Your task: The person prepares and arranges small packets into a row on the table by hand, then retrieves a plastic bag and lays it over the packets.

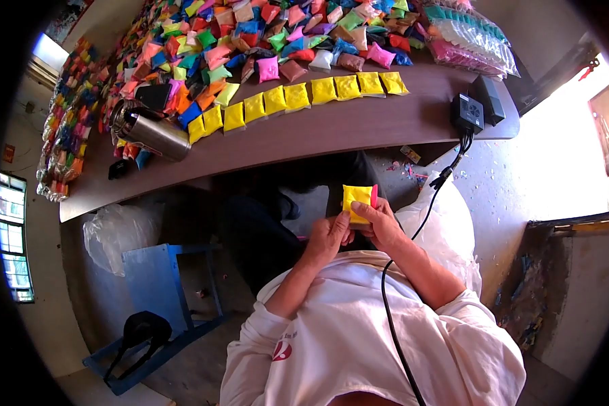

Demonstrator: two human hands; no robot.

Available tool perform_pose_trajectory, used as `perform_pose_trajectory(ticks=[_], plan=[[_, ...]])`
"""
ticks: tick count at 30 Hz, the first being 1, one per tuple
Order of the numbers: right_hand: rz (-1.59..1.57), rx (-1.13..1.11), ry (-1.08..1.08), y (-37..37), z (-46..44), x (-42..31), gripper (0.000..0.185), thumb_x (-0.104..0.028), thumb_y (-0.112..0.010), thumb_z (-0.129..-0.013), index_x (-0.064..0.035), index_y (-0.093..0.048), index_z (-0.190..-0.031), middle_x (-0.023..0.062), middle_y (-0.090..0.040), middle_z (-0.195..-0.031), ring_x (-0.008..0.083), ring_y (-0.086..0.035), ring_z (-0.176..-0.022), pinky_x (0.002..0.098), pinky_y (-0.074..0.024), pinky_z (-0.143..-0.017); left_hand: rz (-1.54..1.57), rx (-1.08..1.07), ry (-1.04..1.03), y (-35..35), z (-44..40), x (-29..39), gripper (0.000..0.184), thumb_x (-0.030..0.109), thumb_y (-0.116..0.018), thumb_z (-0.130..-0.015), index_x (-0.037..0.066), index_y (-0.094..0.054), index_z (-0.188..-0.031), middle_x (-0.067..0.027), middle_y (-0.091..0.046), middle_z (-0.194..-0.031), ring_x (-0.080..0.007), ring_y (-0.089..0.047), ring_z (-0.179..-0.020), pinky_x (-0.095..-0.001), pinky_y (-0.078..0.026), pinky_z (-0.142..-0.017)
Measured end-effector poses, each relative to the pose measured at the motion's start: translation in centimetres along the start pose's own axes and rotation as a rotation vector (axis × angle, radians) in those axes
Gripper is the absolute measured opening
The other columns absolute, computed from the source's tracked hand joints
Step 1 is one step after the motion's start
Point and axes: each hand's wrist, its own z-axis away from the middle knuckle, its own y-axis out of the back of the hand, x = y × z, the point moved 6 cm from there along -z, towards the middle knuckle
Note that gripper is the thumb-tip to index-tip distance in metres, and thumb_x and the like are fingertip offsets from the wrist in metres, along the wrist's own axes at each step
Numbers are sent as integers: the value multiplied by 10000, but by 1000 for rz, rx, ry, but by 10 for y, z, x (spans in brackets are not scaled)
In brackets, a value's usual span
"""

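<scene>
So, two hands, close together in front of the shirt, both clamped on one yellow packet (358, 197): right hand (380, 224) has its thumb pressed on the front, left hand (333, 233) grips the lower left corner. A strip of pinkish red (375, 195) shows at its right side, can't tell if that's a second packet. One black cable (390, 308) runs down past the right forearm, so that side's a bit tighter. Two plastic bags sit low, one left (124, 233), one right (446, 233), plus one blue stand (142, 276) off left. There's a gap between the hands and the table (318, 128), whose front edge is bare through the middle. Behind that strip is a row of ten yellow packets (298, 97), left end just beside one metal flask (161, 136). Decent open room between the row's right end and two black boxes (468, 112) near the right edge. Farthest back: a multicoloured heap (277, 40), way too many to count, and a stack of clear bags (467, 40) beside it.
</scene>
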Motion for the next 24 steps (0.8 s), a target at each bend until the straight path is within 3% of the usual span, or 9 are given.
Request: perform_pose_trajectory(ticks=[6, 9, 14, 16, 21, 24], plan=[[78, -47, 84, 0, -6, -3, 271, -231, -704, -805, -31, -566, -924, 45, -574, -742, 165, -582, -627, 295, -509, -605, -11, -72, -10, -5, -1, -9, 470, 435, -438, -949, 68, -499, -661, -18, -464, -560, -95, -476, -524, -230, -387, -503], [107, 63, 57, 3, -4, 0, 308, -272, -700, -812, -33, -561, -949, 29, -574, -764, 132, -568, -614, 265, -493, -580, -33, -59, 17, -4, 1, -4, 471, 433, -432, -951, 69, -499, -660, -19, -462, -558, -96, -477, -525, -232, -386, -506], [210, 44, 78, 16, -6, 4, 418, -392, -681, -814, -36, -561, -995, 32, -581, -806, 97, -568, -677, 205, -476, -584, 37, -21, 54, -1, -1, -8, 475, 431, -426, -953, 68, -494, -655, -21, -459, -558, -96, -476, -526, -234, -381, -508], [103, 84, 93, 14, -9, 1, 418, -374, -689, -811, -36, -557, -1020, 38, -590, -829, 106, -568, -696, 217, -466, -573, 9, -26, 57, -2, -1, -6, 476, 431, -426, -953, 68, -492, -652, -21, -457, -557, -96, -476, -528, -234, -380, -507], [100, 48, 127, 18, -21, 0, 254, -241, -731, -784, -35, -610, -869, 40, -598, -781, 120, -583, -680, 248, -476, -599, -25, -102, 33, -7, -1, -11, 491, 440, -423, -952, 69, -489, -637, -27, -457, -547, -102, -489, -538, -242, -382, -512], [91, 53, 152, 16, -16, 1, 249, -227, -726, -788, -35, -604, -889, 33, -598, -783, 111, -573, -663, 246, -467, -586, -48, -80, 24, -6, 1, -7, 495, 438, -429, -951, 64, -489, -631, -26, -460, -549, -106, -485, -531, -245, -380, -513]])
